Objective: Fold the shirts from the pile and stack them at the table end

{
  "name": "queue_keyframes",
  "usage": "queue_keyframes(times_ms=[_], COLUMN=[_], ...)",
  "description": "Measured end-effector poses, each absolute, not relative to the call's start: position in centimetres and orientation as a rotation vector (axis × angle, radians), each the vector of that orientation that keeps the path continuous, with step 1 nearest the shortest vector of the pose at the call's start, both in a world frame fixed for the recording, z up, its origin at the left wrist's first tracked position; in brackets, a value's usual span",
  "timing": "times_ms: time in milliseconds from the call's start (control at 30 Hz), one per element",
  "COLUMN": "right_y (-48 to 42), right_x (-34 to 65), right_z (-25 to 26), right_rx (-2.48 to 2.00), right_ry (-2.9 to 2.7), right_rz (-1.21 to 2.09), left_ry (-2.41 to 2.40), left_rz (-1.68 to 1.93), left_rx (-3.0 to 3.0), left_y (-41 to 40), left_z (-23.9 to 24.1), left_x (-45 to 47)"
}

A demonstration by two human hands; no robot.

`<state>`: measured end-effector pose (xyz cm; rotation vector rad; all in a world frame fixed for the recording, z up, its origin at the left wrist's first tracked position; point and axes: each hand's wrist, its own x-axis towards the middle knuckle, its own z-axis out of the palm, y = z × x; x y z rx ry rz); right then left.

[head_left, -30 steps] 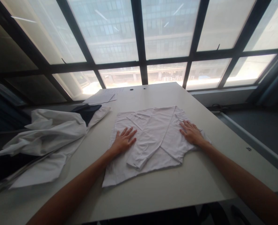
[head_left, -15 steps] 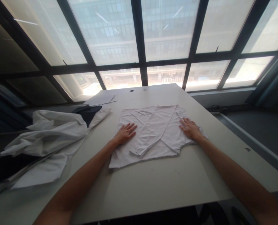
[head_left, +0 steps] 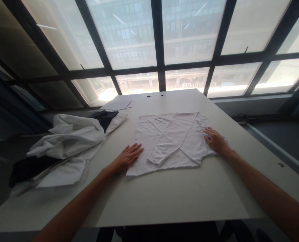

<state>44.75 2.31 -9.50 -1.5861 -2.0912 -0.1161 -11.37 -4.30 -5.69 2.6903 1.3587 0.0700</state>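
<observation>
A white long-sleeved shirt (head_left: 171,141) lies flat on the white table (head_left: 169,195), its sleeves laid across the body and some creases showing. My left hand (head_left: 128,156) rests at the shirt's left edge, fingers stretched out and fingertips on the cloth. On the right side of the shirt lies my right hand (head_left: 215,140), its fingers extended over the fabric near the edge. Neither hand grips anything.
To the left, a loose heap of white clothes (head_left: 76,134) with dark garments (head_left: 105,117) spreads to the table's left edge. Papers (head_left: 117,103) lie at the far left. Beyond the table's far end stand tall windows (head_left: 189,33).
My left hand has slid outward and toward me, from on top of the shirt to its left edge. My right hand stays on the right side. The whole view has shifted slightly.
</observation>
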Motion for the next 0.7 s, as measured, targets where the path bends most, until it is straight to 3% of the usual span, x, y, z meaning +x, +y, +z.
queue_keyframes(times_ms=[400, 700], right_y=[-4.9, -7.0], right_x=[50.5, 53.3], right_z=[-8.7, -7.6], right_rx=[-1.250, -1.243], right_ry=[-2.265, -2.382], right_rz=[0.000, -0.058], left_ry=[1.040, 0.898], left_rz=[0.136, 0.417], left_rx=[2.715, 2.811], left_y=[-10.4, -10.7], left_z=[-3.6, -3.7], left_x=[-13.2, -13.0])
